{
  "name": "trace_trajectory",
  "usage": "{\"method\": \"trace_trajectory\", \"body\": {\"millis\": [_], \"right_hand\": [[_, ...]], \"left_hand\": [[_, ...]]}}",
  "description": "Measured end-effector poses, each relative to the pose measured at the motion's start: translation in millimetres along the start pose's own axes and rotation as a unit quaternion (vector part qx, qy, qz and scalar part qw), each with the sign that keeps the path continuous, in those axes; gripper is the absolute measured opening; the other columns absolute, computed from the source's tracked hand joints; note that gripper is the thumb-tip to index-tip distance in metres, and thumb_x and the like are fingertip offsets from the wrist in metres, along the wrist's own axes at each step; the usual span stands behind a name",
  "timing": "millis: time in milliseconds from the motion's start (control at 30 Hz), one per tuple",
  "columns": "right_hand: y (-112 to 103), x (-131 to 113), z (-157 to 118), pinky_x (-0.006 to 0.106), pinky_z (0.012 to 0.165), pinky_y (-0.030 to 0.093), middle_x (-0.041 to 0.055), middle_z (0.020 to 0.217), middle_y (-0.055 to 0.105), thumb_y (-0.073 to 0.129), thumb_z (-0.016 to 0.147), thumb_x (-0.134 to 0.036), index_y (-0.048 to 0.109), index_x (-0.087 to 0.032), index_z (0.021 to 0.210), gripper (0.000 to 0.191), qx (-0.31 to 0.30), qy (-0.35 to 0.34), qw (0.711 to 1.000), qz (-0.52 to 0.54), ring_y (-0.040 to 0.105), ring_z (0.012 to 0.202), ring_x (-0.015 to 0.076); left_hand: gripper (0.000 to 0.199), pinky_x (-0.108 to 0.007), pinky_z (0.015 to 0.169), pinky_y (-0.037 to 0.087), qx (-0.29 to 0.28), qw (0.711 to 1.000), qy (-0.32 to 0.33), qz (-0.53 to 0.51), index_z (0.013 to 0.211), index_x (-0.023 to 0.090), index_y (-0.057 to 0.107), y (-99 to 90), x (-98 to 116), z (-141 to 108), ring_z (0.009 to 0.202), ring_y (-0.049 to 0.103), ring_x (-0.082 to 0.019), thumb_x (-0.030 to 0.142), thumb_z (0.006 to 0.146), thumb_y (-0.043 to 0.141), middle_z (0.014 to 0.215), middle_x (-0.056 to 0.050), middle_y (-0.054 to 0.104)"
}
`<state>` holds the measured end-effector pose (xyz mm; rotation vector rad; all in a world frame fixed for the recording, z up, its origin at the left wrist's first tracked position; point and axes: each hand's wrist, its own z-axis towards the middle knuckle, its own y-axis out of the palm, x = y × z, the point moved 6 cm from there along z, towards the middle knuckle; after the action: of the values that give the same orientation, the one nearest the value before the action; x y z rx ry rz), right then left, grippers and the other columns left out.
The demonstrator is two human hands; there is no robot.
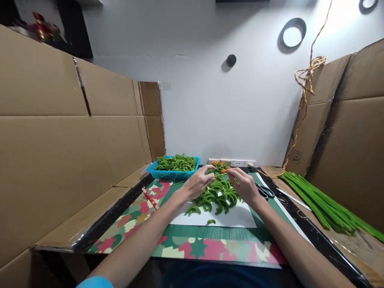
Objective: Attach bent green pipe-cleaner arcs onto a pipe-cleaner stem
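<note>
My left hand [199,183] is over the left side of a pile of bent green pipe cleaner pieces [221,194], its fingers curled in towards the thumb. On the pile's right side, my right hand [245,186] has its fingertips pressed together. What either hand pinches is too small to make out. Under the pile lies a white sheet [192,218], with one short green piece [211,221] apart near its front edge. Just beyond my fingertips are orange and green fuzzy pieces [222,165], partly hidden by the hands.
A blue basket [172,174] heaped with green pieces stands at the back left. Scissors [265,191] lie right of the sheet, a red-marked strip [150,199] left. Long green pipe cleaners [321,202] lie at the right. Cardboard walls [114,148] flank the table; sockets [238,163] are behind.
</note>
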<state>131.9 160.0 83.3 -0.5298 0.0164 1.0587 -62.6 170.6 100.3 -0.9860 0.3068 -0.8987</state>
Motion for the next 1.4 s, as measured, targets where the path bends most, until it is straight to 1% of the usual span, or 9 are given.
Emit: {"method": "trace_trajectory", "body": {"millis": [133,233,300,433,533,733,933,1067,1400], "right_hand": [[10,-29,-3,0.031,0.087,0.062,0.0089,0.111,0.078,0.047,0.105,-0.015,0.071,-0.023,0.127,0.034,0.026,-0.072,0.997,0.027,0.077,0.098,0.0208],[17,-38,1,0.03,0.085,0.062,0.009,0.11,0.077,0.049,0.104,-0.012,0.071,-0.023,0.123,0.032,0.047,-0.071,0.996,0.041,0.076,0.098,0.0203],[18,-39,1,0.029,0.081,0.062,0.0083,0.104,0.076,0.052,0.103,-0.012,0.073,-0.023,0.114,0.026,0.064,-0.071,0.994,0.048,0.075,0.091,0.0193],[16,-33,-5,0.028,0.08,0.061,0.0082,0.104,0.076,0.055,0.102,-0.012,0.074,-0.022,0.112,0.023,0.048,-0.096,0.994,0.035,0.075,0.088,0.0186],[13,-24,-9,0.028,0.079,0.061,0.008,0.105,0.077,0.052,0.105,-0.014,0.074,-0.023,0.113,0.026,0.033,-0.101,0.994,0.012,0.076,0.089,0.0186],[10,-12,-9,0.029,0.082,0.06,0.0075,0.106,0.078,0.051,0.107,-0.018,0.075,-0.023,0.113,0.025,0.028,-0.086,0.996,-0.005,0.076,0.092,0.0188],[5,-1,-6,0.031,0.085,0.059,0.0083,0.109,0.078,0.052,0.106,-0.018,0.074,-0.023,0.119,0.025,0.034,-0.055,0.998,0.013,0.075,0.097,0.0208],[5,4,-6,0.032,0.085,0.059,0.0081,0.108,0.077,0.051,0.107,-0.018,0.075,-0.024,0.117,0.026,0.023,-0.048,0.998,0.02,0.075,0.096,0.0208],[12,-1,-7,0.033,0.087,0.06,0.0093,0.109,0.075,0.049,0.107,-0.017,0.073,-0.025,0.121,0.028,0.023,-0.076,0.997,0.003,0.073,0.099,0.0215]], "left_hand": [[0.041,-0.045,0.119,0.042,-0.021,0.999,0.031,-0.036,0.099,0.018,0.071,10.8,16,-3,0.139,0.053,-0.028,0.042,0.109,0.039,0.147,-0.016,0.057],[0.047,-0.04,0.105,0.049,-0.029,0.996,0.001,-0.08,0.1,0.018,0.069,14.8,16,-2,0.112,0.063,-0.024,0.045,0.11,0.032,0.113,-0.012,0.069],[0.049,-0.035,0.091,0.05,-0.018,0.997,-0.011,-0.074,0.096,0.018,0.066,15.0,14,-2,0.091,0.061,-0.021,0.046,0.111,0.029,0.094,-0.008,0.066],[0.043,-0.029,0.076,0.044,-0.032,0.999,-0.003,-0.039,0.095,0.019,0.06,17.9,12,-6,0.08,0.056,-0.018,0.044,0.111,0.03,0.089,-0.004,0.061],[0.037,-0.028,0.068,0.039,-0.016,0.999,-0.043,-0.01,0.095,0.021,0.055,16.5,8,-7,0.07,0.052,-0.016,0.044,0.111,0.032,0.081,0.0,0.056],[0.032,-0.026,0.068,0.039,-0.015,0.999,-0.043,0.0,0.096,0.022,0.054,19.3,10,-4,0.071,0.059,-0.017,0.041,0.111,0.034,0.079,0.0,0.059],[0.03,-0.026,0.069,0.043,0.001,0.998,-0.054,-0.011,0.116,0.022,0.064,22.1,5,-5,0.069,0.065,-0.017,0.038,0.11,0.039,0.077,0.001,0.068],[0.033,-0.025,0.07,0.046,0.027,0.998,-0.041,-0.037,0.12,0.02,0.07,18.8,6,-4,0.072,0.068,-0.016,0.038,0.108,0.045,0.086,-0.003,0.074],[0.035,-0.027,0.081,0.05,0.021,0.997,-0.026,-0.066,0.112,0.021,0.076,17.7,-1,-8,0.092,0.074,-0.02,0.041,0.108,0.048,0.107,-0.006,0.079]]}}
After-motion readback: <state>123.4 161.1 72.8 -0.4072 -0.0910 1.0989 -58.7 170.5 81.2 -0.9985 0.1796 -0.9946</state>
